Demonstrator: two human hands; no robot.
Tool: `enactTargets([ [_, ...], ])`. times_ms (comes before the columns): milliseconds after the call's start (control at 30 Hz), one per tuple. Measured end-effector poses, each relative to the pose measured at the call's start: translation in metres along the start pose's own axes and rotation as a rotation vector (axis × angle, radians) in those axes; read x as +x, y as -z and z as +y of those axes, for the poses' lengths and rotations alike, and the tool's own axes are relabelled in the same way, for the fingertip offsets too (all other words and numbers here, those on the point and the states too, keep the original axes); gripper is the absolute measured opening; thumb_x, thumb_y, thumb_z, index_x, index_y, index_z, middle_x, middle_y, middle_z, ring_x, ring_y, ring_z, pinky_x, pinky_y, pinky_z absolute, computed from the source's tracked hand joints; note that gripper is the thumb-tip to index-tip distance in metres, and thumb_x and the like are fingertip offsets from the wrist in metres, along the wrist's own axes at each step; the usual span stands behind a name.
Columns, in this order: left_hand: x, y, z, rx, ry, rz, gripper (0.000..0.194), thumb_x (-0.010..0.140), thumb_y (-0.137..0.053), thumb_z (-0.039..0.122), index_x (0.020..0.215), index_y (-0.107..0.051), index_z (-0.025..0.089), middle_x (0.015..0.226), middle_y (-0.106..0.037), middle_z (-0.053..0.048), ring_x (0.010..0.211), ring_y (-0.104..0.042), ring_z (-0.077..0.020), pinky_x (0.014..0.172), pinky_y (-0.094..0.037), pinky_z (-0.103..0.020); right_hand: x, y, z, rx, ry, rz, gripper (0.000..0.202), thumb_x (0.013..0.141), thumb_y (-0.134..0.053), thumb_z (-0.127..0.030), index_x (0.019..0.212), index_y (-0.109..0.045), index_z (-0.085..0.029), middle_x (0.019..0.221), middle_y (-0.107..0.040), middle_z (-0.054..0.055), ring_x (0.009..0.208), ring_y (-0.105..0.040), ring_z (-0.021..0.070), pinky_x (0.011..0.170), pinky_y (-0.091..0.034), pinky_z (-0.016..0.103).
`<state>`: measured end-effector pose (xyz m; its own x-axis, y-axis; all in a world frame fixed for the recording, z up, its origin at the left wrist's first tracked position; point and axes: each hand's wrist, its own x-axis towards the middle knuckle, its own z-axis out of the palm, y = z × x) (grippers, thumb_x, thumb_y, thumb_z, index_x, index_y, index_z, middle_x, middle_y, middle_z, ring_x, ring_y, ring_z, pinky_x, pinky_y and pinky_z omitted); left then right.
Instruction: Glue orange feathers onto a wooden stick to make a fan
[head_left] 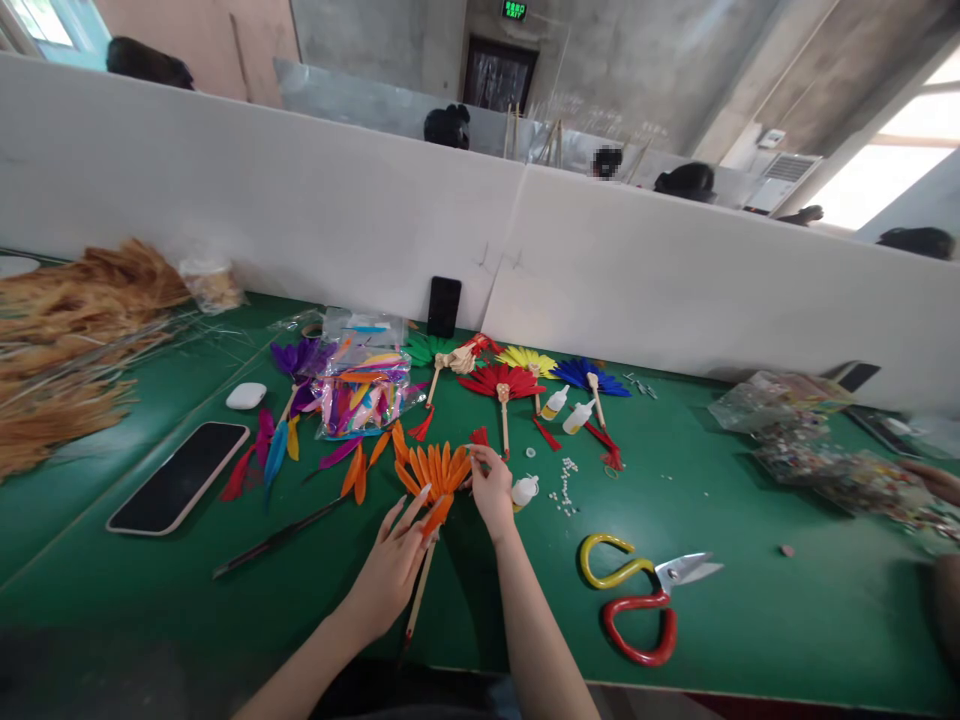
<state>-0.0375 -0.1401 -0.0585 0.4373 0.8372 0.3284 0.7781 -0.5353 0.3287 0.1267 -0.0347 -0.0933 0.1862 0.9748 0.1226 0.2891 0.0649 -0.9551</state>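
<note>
An orange feather fan (435, 468) with a slim pale wooden handle (421, 590) lies in front of me on the green table. My left hand (401, 545) grips the fan near its base, fingers over the lower feathers. At the fan's right edge, my right hand (491, 485) is closed in a pinch on an outer orange feather; its fingertips are partly hidden. Just right of that hand stands a small glue bottle (525, 491), with small white beads (566, 490) scattered beyond. Loose orange feathers (361, 474) lie left of the fan, near dark tweezers (281, 537).
Large scissors (652, 590) lie at right. Finished-looking red (502, 385), yellow (527, 360) and blue fans (590, 376) sit behind, beside a feather bag (367, 395). A phone (180, 478) lies left; raffia-like fibres (75, 340) fill the far left. A white partition (337, 210) bounds the back.
</note>
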Motion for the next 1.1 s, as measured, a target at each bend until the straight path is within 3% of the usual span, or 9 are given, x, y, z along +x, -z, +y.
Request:
enactTargets([
  [500, -0.0021, -0.0002, 0.0010, -0.048, 0.027, -0.097, 0.031, 0.095, -0.031, 0.014, 0.102, -0.060, 0.017, 0.133, -0.053, -0.005, 0.137, -0.027, -0.0187, 0.107, -0.035, -0.040, -0.0011, -0.0015, 0.0048, -0.003, -0.005, -0.034, 0.032, 0.083, -0.045, -0.031, 0.103, -0.064, -0.015, 0.085, -0.065, 0.006, 0.045, -0.057, 0.0110, 0.042, -0.047, 0.023],
  [800, 0.0002, 0.0032, 0.0020, -0.058, 0.010, -0.066, 0.038, 0.094, -0.032, 0.013, 0.127, -0.050, 0.021, 0.132, -0.055, -0.005, 0.135, -0.032, -0.0193, 0.105, -0.037, -0.041, 0.0009, -0.0018, 0.0036, -0.021, -0.011, -0.001, 0.028, 0.080, -0.049, -0.031, 0.098, -0.066, -0.018, 0.082, -0.068, 0.005, 0.057, -0.062, 0.0145, 0.050, -0.051, 0.024],
  [1100, 0.0004, 0.0014, 0.0005, -0.037, -0.005, -0.076, 0.039, 0.094, -0.031, 0.013, 0.128, -0.048, 0.019, 0.131, -0.056, -0.006, 0.134, -0.035, -0.0202, 0.106, -0.036, -0.041, 0.0000, -0.0004, -0.0026, -0.033, -0.010, 0.024, 0.027, 0.080, -0.051, -0.032, 0.097, -0.068, -0.019, 0.081, -0.068, 0.005, 0.064, -0.065, 0.0166, 0.053, -0.052, 0.026],
])
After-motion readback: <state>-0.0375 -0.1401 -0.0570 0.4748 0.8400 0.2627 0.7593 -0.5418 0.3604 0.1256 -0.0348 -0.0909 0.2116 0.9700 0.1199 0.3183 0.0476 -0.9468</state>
